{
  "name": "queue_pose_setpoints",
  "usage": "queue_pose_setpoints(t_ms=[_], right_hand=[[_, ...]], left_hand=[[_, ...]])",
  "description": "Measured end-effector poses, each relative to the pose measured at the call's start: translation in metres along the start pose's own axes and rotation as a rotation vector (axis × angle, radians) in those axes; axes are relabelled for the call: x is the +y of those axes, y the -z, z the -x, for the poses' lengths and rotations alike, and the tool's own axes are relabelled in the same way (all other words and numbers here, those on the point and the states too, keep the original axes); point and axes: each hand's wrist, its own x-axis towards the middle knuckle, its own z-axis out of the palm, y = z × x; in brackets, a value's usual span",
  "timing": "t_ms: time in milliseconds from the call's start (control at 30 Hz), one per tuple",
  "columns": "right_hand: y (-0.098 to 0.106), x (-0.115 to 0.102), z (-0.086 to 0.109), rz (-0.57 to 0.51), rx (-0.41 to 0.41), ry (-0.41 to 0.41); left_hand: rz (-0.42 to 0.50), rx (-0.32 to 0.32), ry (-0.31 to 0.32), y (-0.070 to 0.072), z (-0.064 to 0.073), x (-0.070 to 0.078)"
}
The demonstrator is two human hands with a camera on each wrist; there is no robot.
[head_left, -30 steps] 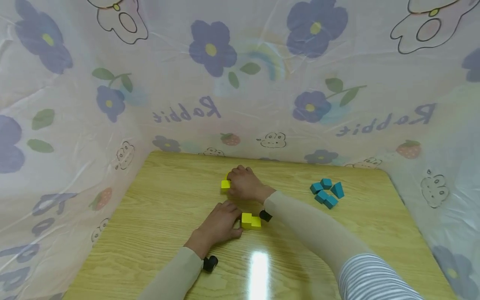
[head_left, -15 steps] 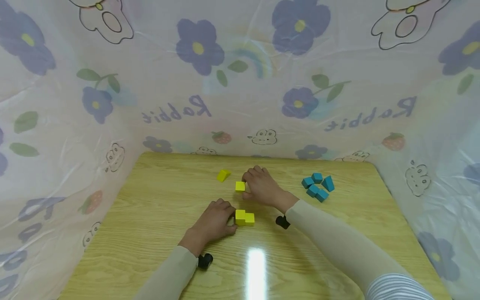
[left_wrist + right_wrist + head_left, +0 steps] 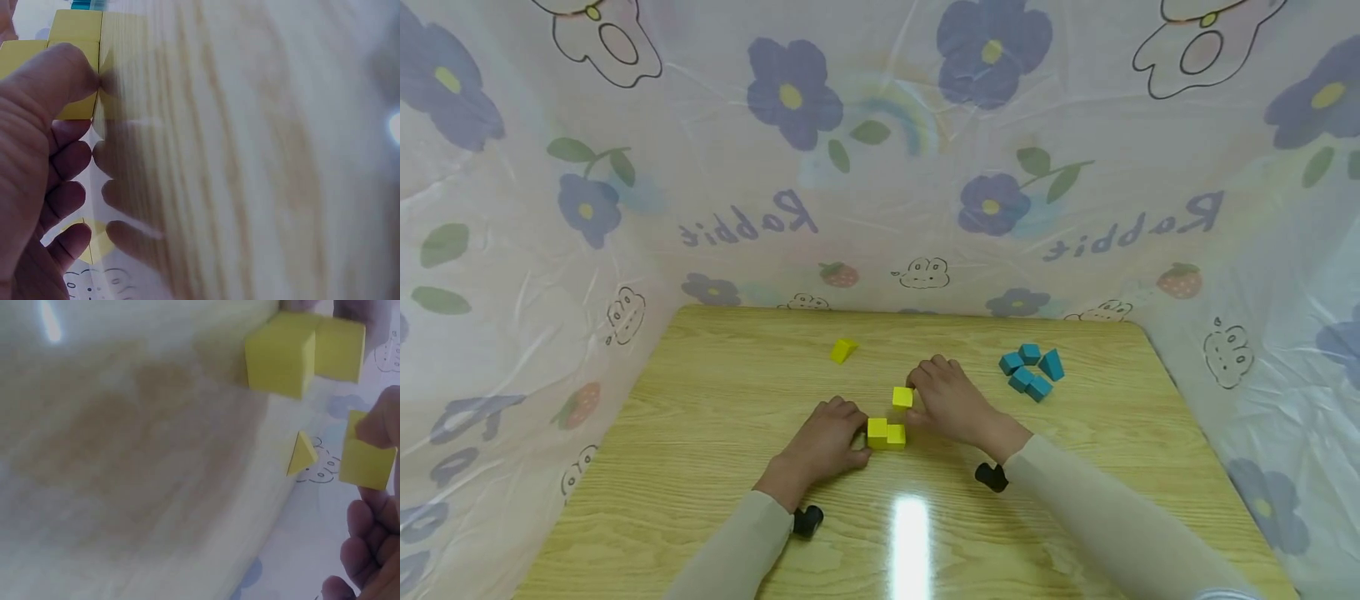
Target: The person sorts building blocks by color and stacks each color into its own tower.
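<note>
Beside a small stepped group of yellow blocks (image 3: pixel 877 435), my left hand (image 3: pixel 823 446) pinches the lower left block (image 3: pixel 78 107) between thumb and fingers. A second block (image 3: pixel 340 350) sits on top of that one, and a lower single block (image 3: pixel 281 359) stands against it on the right. My right hand (image 3: pixel 953 404) pinches a yellow cube (image 3: pixel 902 398) between thumb and index finger, just behind and right of the group. In the right wrist view the cube appears raised off the table, with the other fingers loosely curled below it.
A yellow triangular block (image 3: pixel 843 351) lies near the table's back edge. Several blue blocks (image 3: pixel 1030 373), one of them triangular, are clustered at the back right. A patterned curtain (image 3: pixel 880 167) encloses the wooden table (image 3: pixel 700 400) at the back and sides.
My right hand has brought the cube from beside the yellow triangular block toward me and rightward, close to the group. My left hand has stayed at the blocks. The head view has shifted slightly.
</note>
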Motion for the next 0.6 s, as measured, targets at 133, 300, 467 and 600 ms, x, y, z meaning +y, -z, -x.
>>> queue_pose_setpoints(t_ms=[133,300,467,600], right_hand=[[-0.005,-0.005,0.011,-0.020,0.007,0.020],[-0.011,-0.011,0.019,-0.034,0.029,0.048],[-0.016,-0.016,0.021,-0.043,0.043,0.072],[-0.021,-0.017,0.022,-0.021,0.050,0.086]], left_hand=[[0.006,0.002,0.006,0.001,0.001,0.001],[0.004,0.005,0.006,0.000,0.001,0.000],[0.006,0.014,-0.002,0.001,0.001,0.001],[0.006,0.023,-0.006,0.001,0.001,0.001]])
